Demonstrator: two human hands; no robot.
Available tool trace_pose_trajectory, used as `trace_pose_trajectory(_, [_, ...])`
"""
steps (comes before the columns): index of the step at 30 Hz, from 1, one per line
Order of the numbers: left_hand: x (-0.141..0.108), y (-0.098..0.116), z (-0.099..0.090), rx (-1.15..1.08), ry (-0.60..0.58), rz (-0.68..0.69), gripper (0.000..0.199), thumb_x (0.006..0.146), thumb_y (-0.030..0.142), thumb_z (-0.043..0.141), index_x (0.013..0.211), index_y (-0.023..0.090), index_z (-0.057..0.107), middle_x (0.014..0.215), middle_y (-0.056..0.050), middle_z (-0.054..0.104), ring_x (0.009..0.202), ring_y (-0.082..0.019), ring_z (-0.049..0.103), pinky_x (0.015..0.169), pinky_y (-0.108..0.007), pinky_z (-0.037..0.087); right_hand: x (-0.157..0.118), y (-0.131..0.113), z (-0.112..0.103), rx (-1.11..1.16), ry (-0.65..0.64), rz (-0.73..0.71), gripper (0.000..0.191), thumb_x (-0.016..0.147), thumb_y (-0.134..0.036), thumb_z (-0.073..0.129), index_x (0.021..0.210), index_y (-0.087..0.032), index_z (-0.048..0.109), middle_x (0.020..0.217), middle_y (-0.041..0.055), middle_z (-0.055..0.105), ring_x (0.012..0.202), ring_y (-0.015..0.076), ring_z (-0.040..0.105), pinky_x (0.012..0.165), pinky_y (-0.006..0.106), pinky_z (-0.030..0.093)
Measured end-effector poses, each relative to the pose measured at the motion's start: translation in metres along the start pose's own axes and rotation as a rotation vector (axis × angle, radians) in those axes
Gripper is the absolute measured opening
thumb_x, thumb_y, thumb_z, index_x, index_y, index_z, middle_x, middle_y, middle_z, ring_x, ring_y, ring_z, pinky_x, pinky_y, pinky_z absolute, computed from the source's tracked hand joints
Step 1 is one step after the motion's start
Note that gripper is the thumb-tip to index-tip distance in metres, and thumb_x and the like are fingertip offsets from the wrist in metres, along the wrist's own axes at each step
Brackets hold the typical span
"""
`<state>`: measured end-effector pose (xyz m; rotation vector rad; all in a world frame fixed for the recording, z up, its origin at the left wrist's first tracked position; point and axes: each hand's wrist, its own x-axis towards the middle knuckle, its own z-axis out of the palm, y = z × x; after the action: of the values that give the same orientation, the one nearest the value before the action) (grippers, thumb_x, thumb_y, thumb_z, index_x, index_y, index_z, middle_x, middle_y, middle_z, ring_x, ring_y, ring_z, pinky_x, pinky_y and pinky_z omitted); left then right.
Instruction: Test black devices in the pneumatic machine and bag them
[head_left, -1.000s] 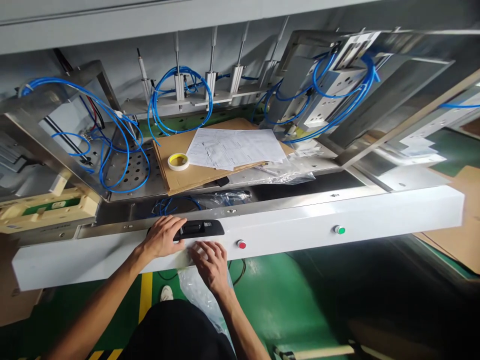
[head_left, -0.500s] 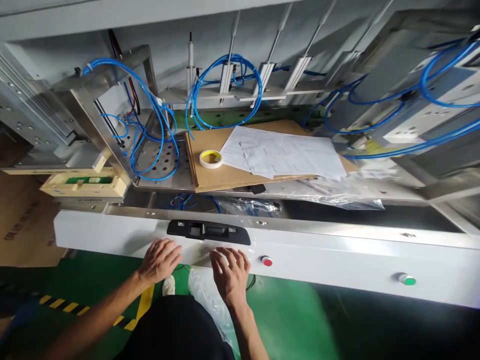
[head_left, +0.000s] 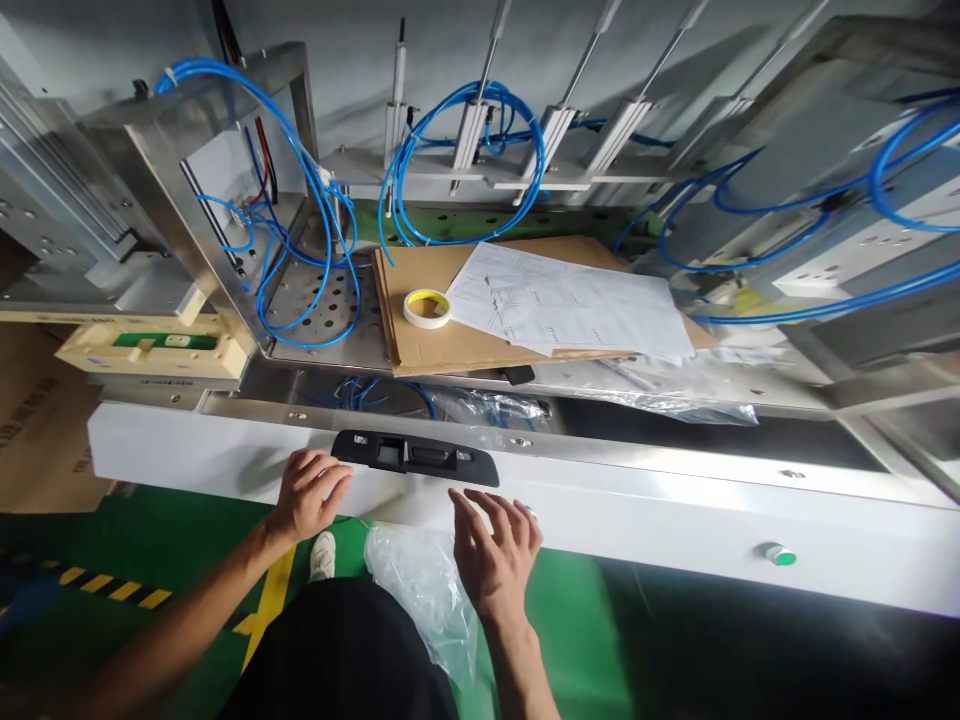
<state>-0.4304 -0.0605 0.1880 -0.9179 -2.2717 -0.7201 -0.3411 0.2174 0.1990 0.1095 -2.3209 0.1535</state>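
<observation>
My left hand (head_left: pixel 309 492) rests with fingers spread on the front face of a long white machine panel (head_left: pixel 660 520), just left of and below a black latch handle (head_left: pixel 415 458). My right hand (head_left: pixel 495 548) lies flat on the same panel to the right of the latch, fingers apart, covering the spot where a red button was seen. Neither hand holds anything. A clear plastic bag (head_left: pixel 427 590) hangs below the panel between my arms.
A green button (head_left: pixel 778 554) sits on the panel at right. Behind it lie cardboard sheets (head_left: pixel 450 340) with a roll of tape (head_left: pixel 427 307) and paper drawings (head_left: pixel 570 300). Blue air hoses (head_left: pixel 315 240), metal frames and cylinders stand around. Green floor below.
My left hand came off the black latch and slid down to the left on the panel. My right hand moved right, over the red button. The view shifted left and closer.
</observation>
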Motion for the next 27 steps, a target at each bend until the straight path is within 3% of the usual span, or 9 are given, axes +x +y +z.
trace_pose_trajectory(4, [0.011, 0.004, 0.004, -0.008, 0.028, -0.082, 0.016, 0.104, 0.02, 0.055, 0.1, 0.022, 0.07, 0.09, -0.006, 0.074, 0.086, -0.022, 0.066, 0.084, -0.039, 0.049, 0.018, 0.003, 0.0, -0.002, -0.038, 0.017, 0.024, 0.097, -0.011, 0.068, 0.112, -0.028, 0.071, 0.094, -0.0002, 0.079, 0.099, 0.0208, 0.067, 0.112, 0.044, 0.042])
trace_pose_trajectory(12, [0.024, 0.01, 0.021, 0.044, 0.126, -0.263, 0.011, 0.105, 0.024, 0.056, 0.098, 0.023, 0.065, 0.097, -0.006, 0.07, 0.09, -0.023, 0.064, 0.086, -0.039, 0.049, 0.043, 0.002, 0.017, 0.066, -0.134, 0.065, 0.011, 0.097, -0.014, 0.06, 0.097, -0.024, 0.063, 0.11, 0.0049, 0.078, 0.117, 0.0234, 0.065, 0.108, 0.042, 0.043])
trace_pose_trajectory(15, [0.025, 0.008, 0.028, 0.08, 0.217, -0.336, 0.007, 0.105, 0.024, 0.058, 0.108, 0.022, 0.064, 0.102, -0.007, 0.071, 0.096, -0.024, 0.065, 0.09, -0.041, 0.049, 0.047, 0.005, 0.022, 0.12, -0.178, 0.082, 0.012, 0.094, -0.012, 0.058, 0.092, -0.024, 0.059, 0.111, 0.0062, 0.076, 0.111, 0.0223, 0.065, 0.102, 0.04, 0.045])
trace_pose_trajectory(17, [0.021, 0.01, 0.027, 0.112, 0.301, -0.38, 0.016, 0.104, 0.023, 0.061, 0.12, 0.021, 0.062, 0.109, -0.01, 0.071, 0.102, -0.026, 0.066, 0.094, -0.044, 0.049, 0.05, 0.006, 0.024, 0.152, -0.213, 0.099, 0.012, 0.092, -0.012, 0.058, 0.092, -0.024, 0.057, 0.108, 0.006, 0.074, 0.101, 0.021, 0.064, 0.094, 0.038, 0.045])
trace_pose_trajectory(20, [0.006, 0.023, 0.02, 0.135, 0.382, -0.265, 0.034, 0.098, 0.018, 0.071, 0.13, 0.02, 0.06, 0.115, -0.013, 0.071, 0.11, -0.028, 0.067, 0.099, -0.046, 0.05, 0.053, 0.008, 0.026, 0.188, -0.274, 0.128, 0.014, 0.09, -0.012, 0.058, 0.096, -0.024, 0.055, 0.099, 0.0041, 0.069, 0.092, 0.0216, 0.06, 0.087, 0.038, 0.042])
trace_pose_trajectory(22, [-0.003, 0.035, 0.016, 0.118, 0.259, -0.011, 0.04, 0.095, 0.016, 0.073, 0.133, 0.022, 0.062, 0.119, -0.012, 0.075, 0.118, -0.028, 0.068, 0.106, -0.046, 0.051, 0.054, 0.009, 0.027, 0.197, -0.306, 0.133, 0.017, 0.09, -0.01, 0.055, 0.099, -0.024, 0.055, 0.096, 0.0043, 0.067, 0.091, 0.0227, 0.058, 0.086, 0.038, 0.041])
trace_pose_trajectory(24, [-0.004, 0.044, 0.017, 0.106, 0.023, 0.192, 0.042, 0.097, 0.017, 0.068, 0.139, 0.023, 0.063, 0.129, -0.01, 0.077, 0.131, -0.027, 0.067, 0.114, -0.045, 0.049, 0.054, 0.009, 0.028, 0.19, -0.332, 0.131, 0.018, 0.089, -0.01, 0.053, 0.101, -0.024, 0.056, 0.097, 0.0055, 0.066, 0.091, 0.0241, 0.057, 0.085, 0.039, 0.04])
trace_pose_trajectory(25, [0.0, 0.046, 0.02, 0.118, -0.082, 0.222, 0.044, 0.1, 0.018, 0.065, 0.144, 0.023, 0.061, 0.137, -0.01, 0.076, 0.137, -0.027, 0.064, 0.118, -0.046, 0.047, 0.053, 0.009, 0.029, 0.185, -0.344, 0.132, 0.019, 0.089, -0.01, 0.053, 0.101, -0.024, 0.056, 0.098, 0.0059, 0.066, 0.092, 0.0248, 0.056, 0.085, 0.04, 0.039])
trace_pose_trajectory(27, [0.011, 0.043, 0.028, 0.176, -0.211, 0.156, 0.051, 0.103, 0.025, 0.061, 0.154, 0.02, 0.053, 0.152, -0.012, 0.069, 0.147, -0.028, 0.059, 0.122, -0.048, 0.046, 0.053, 0.01, 0.031, 0.176, -0.368, 0.134, 0.019, 0.088, -0.01, 0.053, 0.101, -0.023, 0.058, 0.097, 0.0065, 0.065, 0.092, 0.0256, 0.055, 0.083, 0.04, 0.038])
